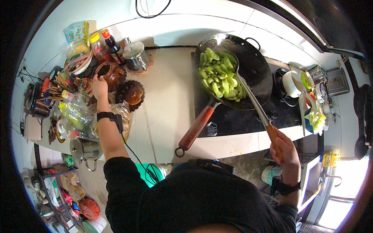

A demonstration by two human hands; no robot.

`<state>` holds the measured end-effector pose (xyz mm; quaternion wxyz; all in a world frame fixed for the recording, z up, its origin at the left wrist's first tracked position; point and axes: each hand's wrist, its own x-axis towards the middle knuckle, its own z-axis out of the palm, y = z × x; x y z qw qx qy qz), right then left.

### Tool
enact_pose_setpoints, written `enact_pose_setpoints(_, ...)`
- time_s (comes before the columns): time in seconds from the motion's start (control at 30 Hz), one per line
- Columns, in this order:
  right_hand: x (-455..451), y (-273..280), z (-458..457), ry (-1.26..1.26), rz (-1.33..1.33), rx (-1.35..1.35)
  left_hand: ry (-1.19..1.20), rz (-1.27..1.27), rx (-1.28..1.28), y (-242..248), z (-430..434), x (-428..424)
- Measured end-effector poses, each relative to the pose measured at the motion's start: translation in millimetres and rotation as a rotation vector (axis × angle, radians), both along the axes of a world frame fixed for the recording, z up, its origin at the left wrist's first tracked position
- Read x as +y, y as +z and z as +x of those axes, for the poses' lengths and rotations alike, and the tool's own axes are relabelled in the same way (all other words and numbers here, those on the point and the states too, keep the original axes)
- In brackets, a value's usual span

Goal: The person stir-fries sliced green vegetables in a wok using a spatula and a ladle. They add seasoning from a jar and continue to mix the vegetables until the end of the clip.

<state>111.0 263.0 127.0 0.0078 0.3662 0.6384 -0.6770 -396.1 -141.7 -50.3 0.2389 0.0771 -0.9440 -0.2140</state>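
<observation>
My left hand reaches to the left side of the counter, its fingers at the rim of a brown glazed jar. Whether they grip the jar is hard to see. A brown lid with a knob lies on a dark scalloped mat beside the jar. My right hand is closed around the wooden handle of a metal cooking ladle or turner. Its head dips into a black wok, at the edge of a heap of sliced green vegetable, likely peppers. The wok's red wooden handle points toward me.
A black cooktop lies beneath the wok. Left stand a metal pitcher, a dark sauce bottle, a yellow-capped jar and plastic bags. A white pot is at right. A cable hangs from my left wrist strap.
</observation>
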Motion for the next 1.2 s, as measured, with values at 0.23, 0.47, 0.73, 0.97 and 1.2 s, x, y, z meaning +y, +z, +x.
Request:
enact_pose_setpoints(0.23, -17, 41, 28, 0.045, 0.235, -0.271, -0.513, -0.026, -0.256, 5, 54, 39)
enact_pose_setpoints(0.47, 3, 19, 26, 0.139, 0.505, -0.398, -0.561, -0.354, -0.610, -39, 90, 65)
enact_pose_setpoints(0.73, 25, -40, -2, 0.083, 0.745, -0.324, -0.532, -0.308, -0.535, -34, 78, 63)
enact_pose_setpoints(0.97, 12, -25, 20, -0.022, 0.678, -0.328, -0.418, 0.126, 0.230, 56, 40, 40)
enact_pose_setpoints(1.2, -17, -16, 47, -0.217, 0.484, -0.206, -0.058, -0.075, 0.153, 50, -38, 20)
